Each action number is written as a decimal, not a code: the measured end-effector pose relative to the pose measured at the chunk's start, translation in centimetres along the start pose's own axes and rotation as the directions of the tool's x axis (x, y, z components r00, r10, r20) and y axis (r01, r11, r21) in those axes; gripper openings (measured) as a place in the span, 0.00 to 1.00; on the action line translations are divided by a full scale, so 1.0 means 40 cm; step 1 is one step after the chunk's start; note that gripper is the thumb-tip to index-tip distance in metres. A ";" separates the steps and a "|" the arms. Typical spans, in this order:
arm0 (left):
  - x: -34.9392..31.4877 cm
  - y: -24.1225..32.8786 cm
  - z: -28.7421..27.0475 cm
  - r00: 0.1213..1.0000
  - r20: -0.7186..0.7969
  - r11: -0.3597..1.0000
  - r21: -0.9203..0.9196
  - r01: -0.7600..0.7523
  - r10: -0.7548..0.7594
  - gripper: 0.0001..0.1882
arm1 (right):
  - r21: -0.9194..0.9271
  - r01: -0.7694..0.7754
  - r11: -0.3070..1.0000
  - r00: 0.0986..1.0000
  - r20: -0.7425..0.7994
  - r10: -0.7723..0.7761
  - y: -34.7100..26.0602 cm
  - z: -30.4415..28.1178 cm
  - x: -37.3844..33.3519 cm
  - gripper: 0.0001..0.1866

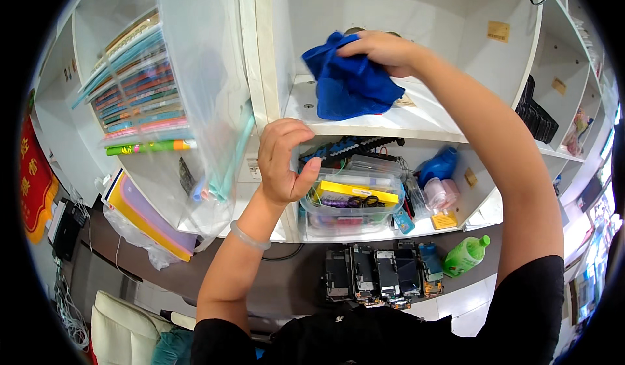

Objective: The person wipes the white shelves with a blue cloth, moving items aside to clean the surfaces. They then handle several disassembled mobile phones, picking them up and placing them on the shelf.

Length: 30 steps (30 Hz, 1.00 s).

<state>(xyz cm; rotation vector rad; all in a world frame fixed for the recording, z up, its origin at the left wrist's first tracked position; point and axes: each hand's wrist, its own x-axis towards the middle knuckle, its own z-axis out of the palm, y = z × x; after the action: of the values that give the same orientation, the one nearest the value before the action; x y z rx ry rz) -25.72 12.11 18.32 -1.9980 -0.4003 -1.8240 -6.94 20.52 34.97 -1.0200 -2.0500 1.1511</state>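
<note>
One blue cloth [351,86] is gripped by the right hand [388,49], the left hand [282,160] half curled, released

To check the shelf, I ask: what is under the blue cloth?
Around the blue cloth in the right hand, the white shelf shows, with a pale label peeking out at the cloth's right. Whatever the cloth covers cannot be seen.

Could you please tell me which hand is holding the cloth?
The right hand holds the blue cloth, whereas the left hand, near the shelf, is empty.
</note>
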 end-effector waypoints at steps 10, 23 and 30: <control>-0.029 0.072 0.013 0.981 0.044 0.982 -0.032 0.188 -0.187 0.15 | -0.152 0.192 0.970 0.900 -0.366 -0.235 0.004 -0.168 -0.152 0.21; -0.035 0.071 0.021 0.981 0.080 0.983 0.064 0.171 -0.176 0.14 | -0.580 0.099 0.809 0.946 -0.199 -0.258 0.141 -0.036 -0.112 0.19; -0.049 0.087 -0.010 0.955 0.098 0.959 -0.026 0.283 -0.279 0.14 | 0.001 0.100 0.995 0.824 -0.560 -0.082 0.063 -0.125 -0.254 0.15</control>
<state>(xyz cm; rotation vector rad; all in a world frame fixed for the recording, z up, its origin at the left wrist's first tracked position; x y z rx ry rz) -24.67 8.98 16.05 -2.1501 -0.7148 -1.9195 3.27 15.16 33.96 -1.0755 -1.5808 0.7128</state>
